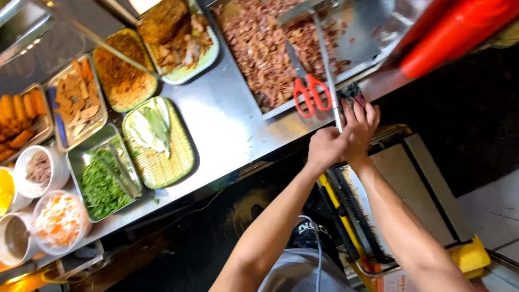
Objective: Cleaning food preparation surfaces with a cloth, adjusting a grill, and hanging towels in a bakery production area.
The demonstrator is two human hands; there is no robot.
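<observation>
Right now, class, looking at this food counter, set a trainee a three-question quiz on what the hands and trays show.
1. True or false: the red-handled scissors lie at the edge of the tray of chopped meat.
2. Which hand grips the long metal handle? A left hand B right hand
3. Fill in: the leaves on the woven tray are ____ in colour.

Key: 1 true; 2 A; 3 green.

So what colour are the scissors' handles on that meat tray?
Red handles on the scissors, seen clearest in the head view.
</observation>
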